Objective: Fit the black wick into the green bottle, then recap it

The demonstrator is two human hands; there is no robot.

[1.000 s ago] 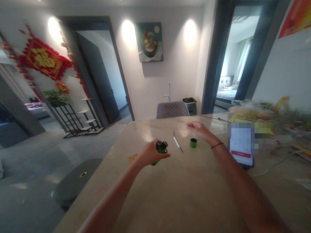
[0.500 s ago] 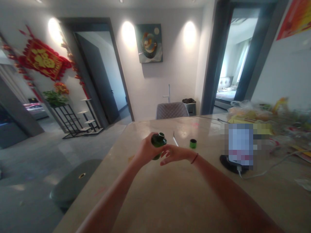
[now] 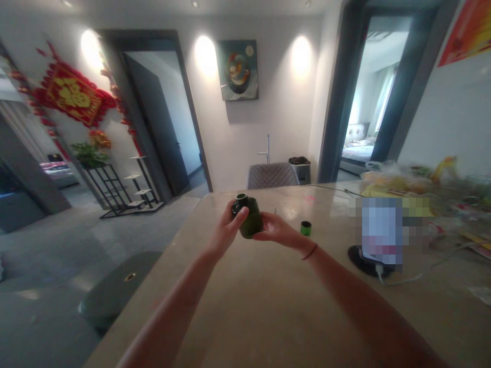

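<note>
The left hand [image 3: 226,231] grips a dark green bottle [image 3: 248,217], its fingers wrapped around the near side and its thumb lying across the shoulder. The bottle is held up above the table, tilted slightly, with its open neck [image 3: 241,198] toward the far left. The right hand [image 3: 275,229] is narrowly cupped against the bottle's lower right side, its fingertips touching the glossy body. A thin thread bracelet [image 3: 310,251] circles the right wrist.

To the right of the hands, a small green cap [image 3: 306,228] stands on the beige stone tabletop [image 3: 268,306], apart from the bottle. Farther right, a pixelated phone [image 3: 381,230] sits beside a round black pad [image 3: 358,259], with a white cable [image 3: 414,276] running off to the right. Blurred plastic bags and packets [image 3: 399,179] are heaped at the far right of the table.

Beyond the far edge stands a quilted grey chair [image 3: 272,176]. A black metal plant stand [image 3: 111,186] sits far off to the left, below a red and gold wall hanging [image 3: 71,94].
</note>
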